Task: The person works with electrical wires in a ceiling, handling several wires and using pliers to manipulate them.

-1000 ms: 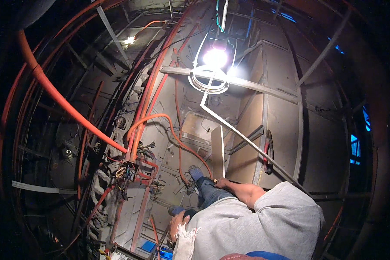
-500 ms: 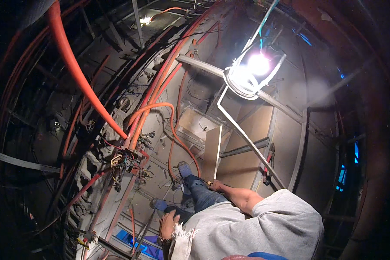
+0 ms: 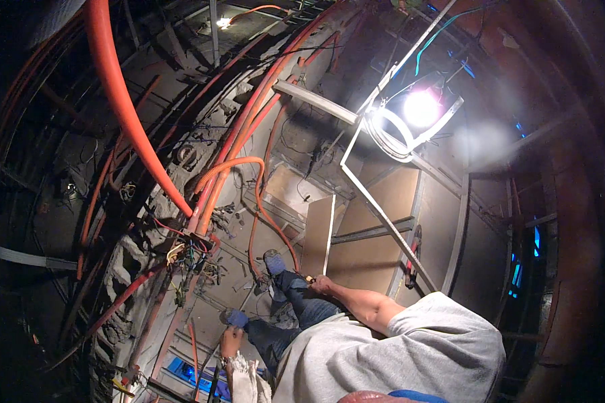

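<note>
My right hand (image 3: 320,285) is closed round a small tool with a yellow end (image 3: 309,279), beside my jeans-covered leg (image 3: 312,305). Its kind cannot be made out. My left hand (image 3: 232,341) is low by my other leg, close to a blue-grey shoe (image 3: 234,318), fingers drawn together; whatever they may pinch is too small to see. A ragged whitish cuff (image 3: 247,379) hangs at that wrist. In front of my right hand a brown board (image 3: 317,232) with a pale edge stands upright.
A glaring lamp (image 3: 421,109) hangs at upper right, a white cable coil (image 3: 388,138) below it. Orange conduits (image 3: 124,121) run along a broken block wall (image 3: 131,269) at left, with loose wires (image 3: 191,258) sticking out. Metal profiles (image 3: 373,230) and red-handled pliers (image 3: 413,258) are at right.
My left hand has moved left and forward from beside my thigh towards the shoe, and its fingers have drawn together. My right hand keeps its hold on the yellow-ended tool. The view has shifted slightly.
</note>
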The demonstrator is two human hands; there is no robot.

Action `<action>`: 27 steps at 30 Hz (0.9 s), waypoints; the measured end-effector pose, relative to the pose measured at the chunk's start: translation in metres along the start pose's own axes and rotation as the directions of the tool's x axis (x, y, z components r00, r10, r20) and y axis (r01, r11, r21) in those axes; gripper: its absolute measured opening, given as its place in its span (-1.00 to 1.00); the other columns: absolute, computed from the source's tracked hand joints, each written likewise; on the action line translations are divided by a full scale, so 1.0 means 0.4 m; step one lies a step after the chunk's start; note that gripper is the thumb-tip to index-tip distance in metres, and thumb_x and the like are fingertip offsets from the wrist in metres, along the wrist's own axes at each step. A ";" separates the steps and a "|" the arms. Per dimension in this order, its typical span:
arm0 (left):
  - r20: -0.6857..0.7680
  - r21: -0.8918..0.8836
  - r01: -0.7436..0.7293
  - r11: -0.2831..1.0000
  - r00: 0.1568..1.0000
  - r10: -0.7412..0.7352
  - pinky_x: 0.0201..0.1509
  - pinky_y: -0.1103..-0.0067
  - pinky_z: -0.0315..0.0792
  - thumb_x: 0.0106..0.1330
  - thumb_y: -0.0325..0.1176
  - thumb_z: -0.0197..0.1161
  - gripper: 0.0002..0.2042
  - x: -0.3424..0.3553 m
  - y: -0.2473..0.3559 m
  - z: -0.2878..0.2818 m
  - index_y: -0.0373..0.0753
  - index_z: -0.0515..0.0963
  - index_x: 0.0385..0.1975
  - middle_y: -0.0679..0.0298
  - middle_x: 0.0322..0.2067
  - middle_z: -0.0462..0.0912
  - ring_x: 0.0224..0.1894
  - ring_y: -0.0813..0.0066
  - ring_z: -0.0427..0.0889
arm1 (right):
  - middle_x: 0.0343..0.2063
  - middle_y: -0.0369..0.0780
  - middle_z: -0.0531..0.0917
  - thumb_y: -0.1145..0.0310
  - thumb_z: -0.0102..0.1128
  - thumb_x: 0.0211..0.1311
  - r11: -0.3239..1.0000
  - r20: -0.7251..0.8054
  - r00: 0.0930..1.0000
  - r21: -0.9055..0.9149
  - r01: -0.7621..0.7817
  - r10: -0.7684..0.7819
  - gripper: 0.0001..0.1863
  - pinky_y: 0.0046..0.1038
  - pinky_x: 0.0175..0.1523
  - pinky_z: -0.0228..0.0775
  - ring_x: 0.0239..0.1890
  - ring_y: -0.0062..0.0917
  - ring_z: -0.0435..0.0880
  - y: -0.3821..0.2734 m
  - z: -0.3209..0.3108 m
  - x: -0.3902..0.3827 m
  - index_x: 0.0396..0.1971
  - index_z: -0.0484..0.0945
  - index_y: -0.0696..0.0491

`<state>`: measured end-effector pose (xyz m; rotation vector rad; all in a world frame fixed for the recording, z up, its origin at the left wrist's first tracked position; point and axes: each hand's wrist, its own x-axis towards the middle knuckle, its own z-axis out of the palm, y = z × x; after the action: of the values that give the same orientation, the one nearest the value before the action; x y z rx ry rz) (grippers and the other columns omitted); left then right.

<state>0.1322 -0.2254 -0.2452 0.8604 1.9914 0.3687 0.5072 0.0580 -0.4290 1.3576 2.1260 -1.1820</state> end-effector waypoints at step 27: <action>-0.002 -0.915 0.198 0.352 0.869 -0.494 -0.42 0.66 0.46 0.41 -0.29 0.25 -0.73 -0.224 -0.202 0.436 -0.41 0.60 -0.10 0.18 -0.40 0.67 -0.51 0.55 0.55 | -0.38 -0.23 0.67 0.24 0.41 0.16 0.944 0.077 0.992 0.308 -0.120 0.101 -0.65 -0.36 -0.27 0.41 -0.37 -0.50 0.57 -0.092 -0.127 -0.120 -0.16 0.66 0.17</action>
<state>0.2745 -0.3585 -0.3290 -0.3680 1.7471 1.2213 0.5050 0.0639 -0.3504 1.5275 1.8499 -1.5411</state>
